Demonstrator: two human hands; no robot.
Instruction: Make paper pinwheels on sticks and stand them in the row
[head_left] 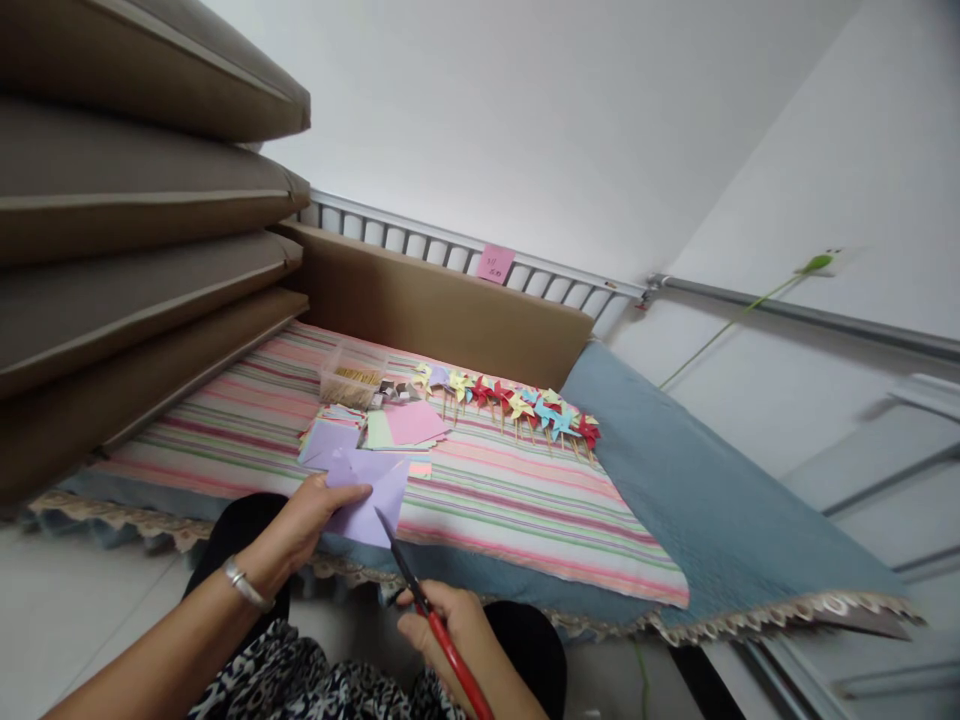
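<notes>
My left hand (315,515) pinches a lavender square of paper (382,490) near its left side, thumb on top. In my right hand (446,620) is a pair of scissors (412,580) with red handles and dark blades, their tips at the paper's lower right part. Whether the blades are parted is hard to see. Just beyond lie a stack of purple paper squares (328,442) and a fanned stack with pink paper (411,422) on top. A row of finished paper pinwheels (517,403) on sticks, in red, yellow, blue and purple, lies farther right.
A clear plastic box (351,378) holds thin sticks. Striped cloth (525,510) covers the low surface over a blue bedspread (675,470). Stacked brown cushions (150,220) rise at the left. A radiator (405,240) with a pink note (496,263) stands behind.
</notes>
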